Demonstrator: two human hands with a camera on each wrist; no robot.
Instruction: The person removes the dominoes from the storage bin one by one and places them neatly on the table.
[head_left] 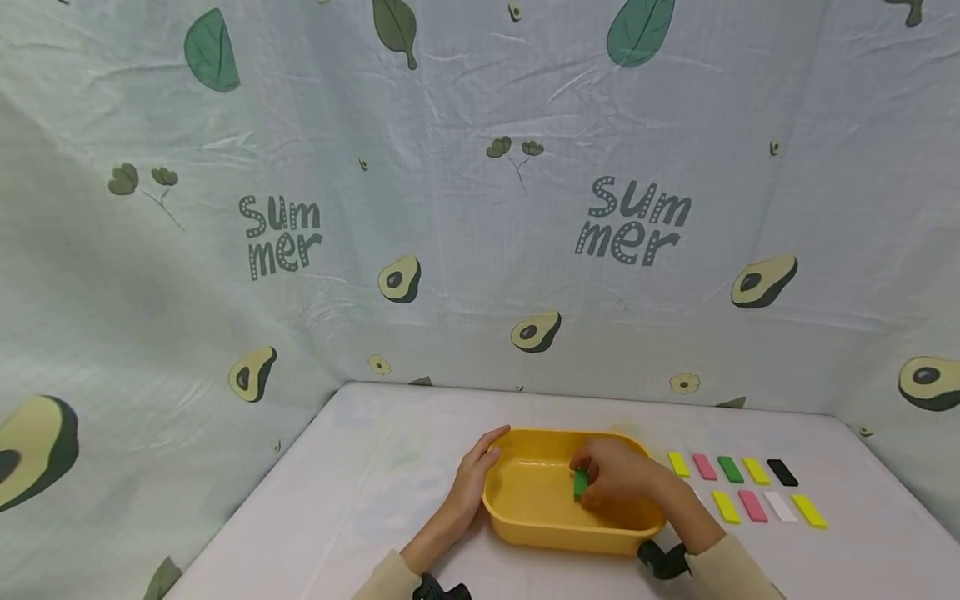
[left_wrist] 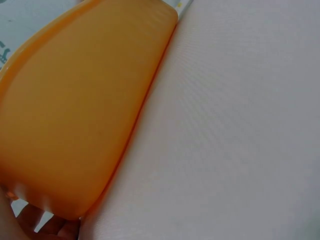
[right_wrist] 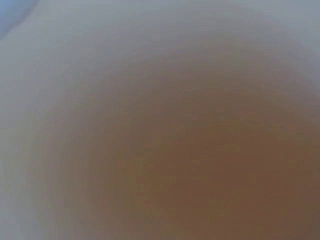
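A yellow-orange rectangular tub (head_left: 525, 533) with rounded corners rests on the white table. My left hand (head_left: 467, 487) holds its left wall, with the thumb at the rim. In the left wrist view, fingers (left_wrist: 55, 227) curl against the outer wall of the tub. My right hand (head_left: 618, 471) reaches inside and pinches a small green rectangular block (head_left: 581, 485), which stands upright near the tub's middle. The right hand covers the tub's right part. Only a brownish blur fills the right wrist view.
Right of the tub, flat blocks lie in two rows: a yellow block (head_left: 678, 464), a pink block (head_left: 753, 506), a green block (head_left: 730, 469), a black block (head_left: 782, 472), a white block (head_left: 780, 507) and several more. A printed curtain (head_left: 465, 208) hangs behind the table.
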